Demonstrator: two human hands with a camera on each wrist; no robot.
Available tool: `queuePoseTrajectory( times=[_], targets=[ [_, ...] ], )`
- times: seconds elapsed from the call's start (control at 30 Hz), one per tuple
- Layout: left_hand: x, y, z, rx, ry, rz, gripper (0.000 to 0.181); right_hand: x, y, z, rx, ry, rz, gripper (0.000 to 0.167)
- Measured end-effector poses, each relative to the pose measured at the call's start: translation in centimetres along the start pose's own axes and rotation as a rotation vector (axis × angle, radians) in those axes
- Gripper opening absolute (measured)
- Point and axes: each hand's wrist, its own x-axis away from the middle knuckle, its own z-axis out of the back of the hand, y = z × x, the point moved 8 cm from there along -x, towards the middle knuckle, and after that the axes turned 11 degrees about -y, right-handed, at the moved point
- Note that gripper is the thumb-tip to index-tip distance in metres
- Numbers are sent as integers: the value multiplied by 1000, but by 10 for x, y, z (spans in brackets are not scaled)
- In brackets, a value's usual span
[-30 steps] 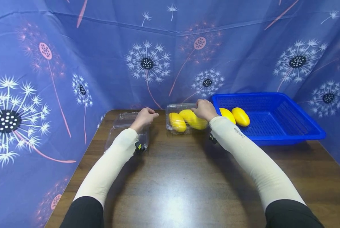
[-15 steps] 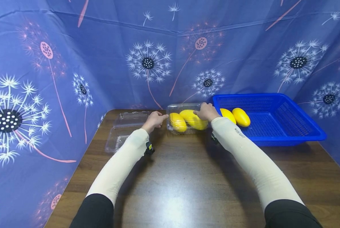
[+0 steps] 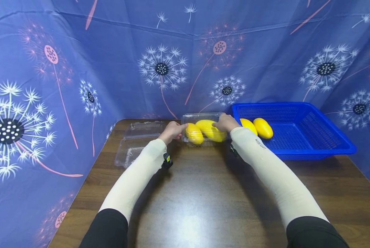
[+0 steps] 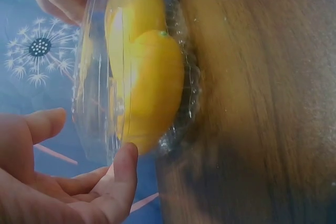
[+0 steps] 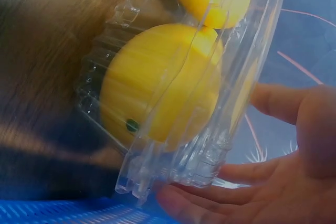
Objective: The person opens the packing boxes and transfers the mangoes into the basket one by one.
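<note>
Fruit (image 3: 194,133), at least two yellow pieces, lay inside the clear box (image 3: 203,116), beneath its lid; we took that box as our landmark on the worktop (image 3: 185,193), with the patterned cloth (image 3: 178,44) behind it; just to its right stood the blue basket (image 3: 296,129), two more yellow pieces (image 3: 263,128) at the end nearest the box; to its left, apart from it, lay an open box (image 3: 134,144). Our left grip (image 3: 173,131) was loosely spread at the clear box's left end, one fingertip (image 4: 127,161) touching it; our right grip (image 3: 225,123) held the right end, thumb (image 5: 273,99) against the lid, fingers along the rim; we could not tell whether that rim was fully snapped. We judged the step in hand to be closing the clear box; the next move, we thought, called for even pressure along its rim, gentle enough to spare the thin plastic.
</note>
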Motion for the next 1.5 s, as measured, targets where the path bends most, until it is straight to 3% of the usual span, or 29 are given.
queuePoseTrajectory(
  times=[0.27,0.53,0.73,0.9,0.97,1.5],
  targets=[
    [-1,-6,2,9,26,40,53,-3,0,1,-27,43,3,45],
    [-5,-10,1,93,-11,41,57,-11,10,-2,-77,4,-27,55],
    [-8,-14,-1,274,-33,57,49,-12,13,-7,-109,-30,-26,54],
    [-10,-13,-6,420,-30,63,20,-13,15,-6,-130,-6,-33,50],
    [-10,-12,-6,434,-26,56,14,-12,16,-6,-142,5,-40,50],
    [-2,-8,-7,433,-1,30,17,-8,18,-1,-188,46,-52,60]
  ],
)
